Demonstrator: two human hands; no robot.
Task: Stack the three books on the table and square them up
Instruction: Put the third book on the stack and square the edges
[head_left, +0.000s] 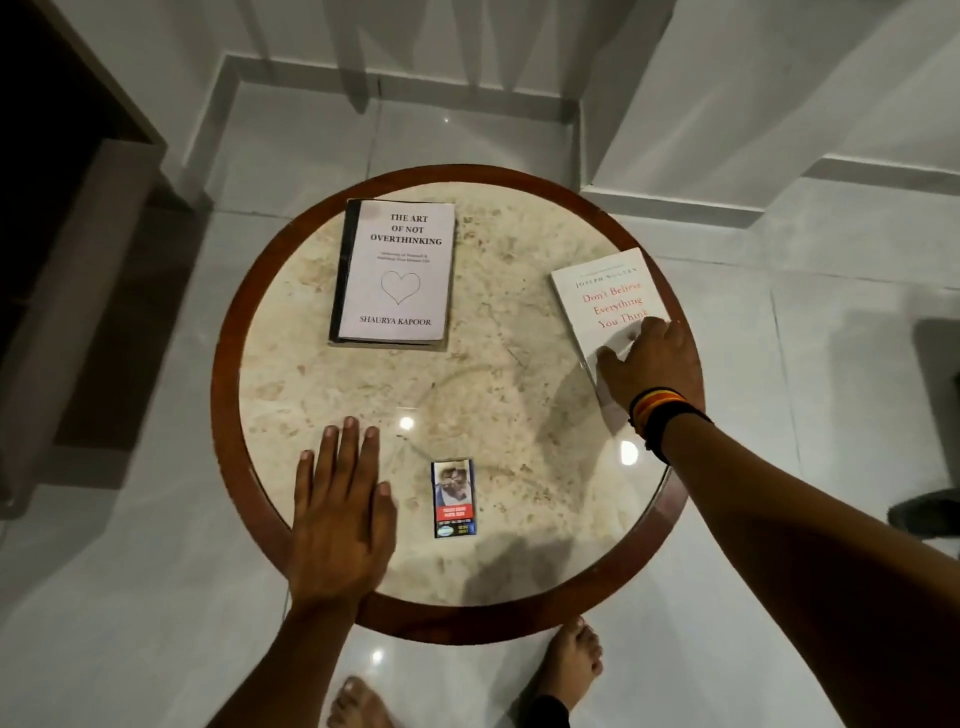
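Note:
Two books lie on the round marble table (467, 384). A pale book titled "The Art of Not Overthinking" (395, 270) rests flat at the far left-centre. A white book with red lettering, "Don't Believe Everything You Think" (605, 301), lies at the right rim, partly overhanging it. My right hand (649, 364) covers this book's near end, fingers curled over its near-left edge and thumb on the cover. My left hand (340, 509) lies flat, palm down, on the near-left tabletop with fingers spread, holding nothing. No third book is in view.
A small printed packet (454, 498) lies on the near-centre tabletop. The table has a dark wooden rim (223, 384). My bare feet (571, 660) stand on the glossy tiled floor below. A dark cabinet (62, 260) stands at the left.

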